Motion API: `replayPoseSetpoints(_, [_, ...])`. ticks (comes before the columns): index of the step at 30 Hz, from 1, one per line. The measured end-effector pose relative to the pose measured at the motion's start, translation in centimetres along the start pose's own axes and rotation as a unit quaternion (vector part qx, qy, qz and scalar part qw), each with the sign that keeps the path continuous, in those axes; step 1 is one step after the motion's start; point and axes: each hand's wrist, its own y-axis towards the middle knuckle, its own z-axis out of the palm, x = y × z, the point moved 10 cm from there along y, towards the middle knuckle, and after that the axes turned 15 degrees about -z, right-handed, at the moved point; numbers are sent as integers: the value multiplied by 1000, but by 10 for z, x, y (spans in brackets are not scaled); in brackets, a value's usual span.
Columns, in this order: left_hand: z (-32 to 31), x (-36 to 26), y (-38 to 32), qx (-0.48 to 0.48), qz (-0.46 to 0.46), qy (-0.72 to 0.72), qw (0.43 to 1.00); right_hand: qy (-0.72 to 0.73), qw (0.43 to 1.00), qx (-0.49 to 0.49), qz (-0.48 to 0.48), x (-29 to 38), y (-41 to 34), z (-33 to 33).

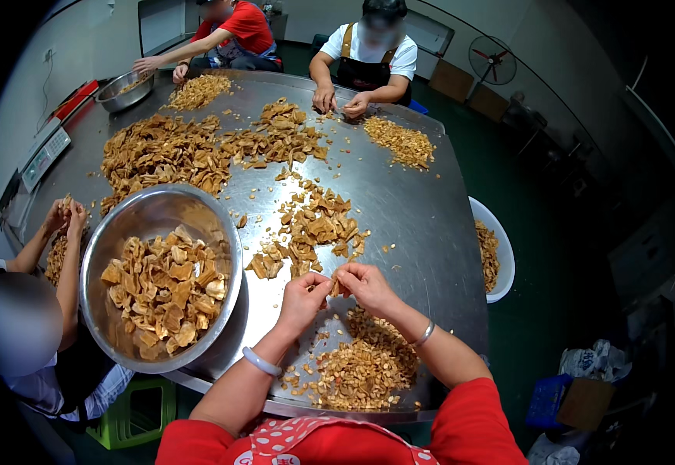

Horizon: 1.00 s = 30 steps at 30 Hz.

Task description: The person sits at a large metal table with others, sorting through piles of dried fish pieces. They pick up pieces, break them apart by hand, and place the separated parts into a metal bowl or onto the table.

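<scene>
Both hands meet over the near part of a stainless steel table (418, 232). Between their fingertips is a small dried brown piece (335, 287), mostly covered by the fingers. My left hand (303, 302) pinches it from the left and my right hand (369, 288) from the right. Just beyond them lies a loose heap of dried brown pieces (323, 224) with pale seed-like bits scattered around it. Nearer to me, below the hands, is a pile of small yellowish bits (366, 372). On the left stands a large steel bowl (233, 279) holding larger dried pieces (166, 290).
A big heap of dried pieces (163, 151) covers the table's far left. Three other people work around the table, with small piles (401, 141) by them. A digital scale (47, 151) and a smaller steel bowl (128, 96) stand left. A white tub (506, 261) sits beyond the right edge.
</scene>
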Motion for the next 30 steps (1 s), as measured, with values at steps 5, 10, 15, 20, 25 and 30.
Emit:
replayPoseSetpoints(5, [0, 12, -1, 32, -90, -131, 987, 10, 1000, -23, 1, 4, 0, 2])
replayPoseSetpoints(10, [10, 18, 1, 113, -141, -234, 955, 213, 977, -8, 12, 0, -2, 11])
replayPoseSetpoints(15, [8, 9, 2, 80, -88, -197, 973, 5, 995, -45, -93, 11, 3, -4])
replayPoseSetpoints(20, [-1, 8, 3, 37, -68, -115, 990, -175, 967, -81, -166, 49, -5, -2])
replayPoseSetpoints(25, [1, 5, 0, 24, -73, -49, 996, -228, 949, -88, -201, 64, -12, -3])
replayPoseSetpoints(30, [-2, 10, -1, -22, -43, 41, 998, -255, 949, -104, -153, 64, -15, -8])
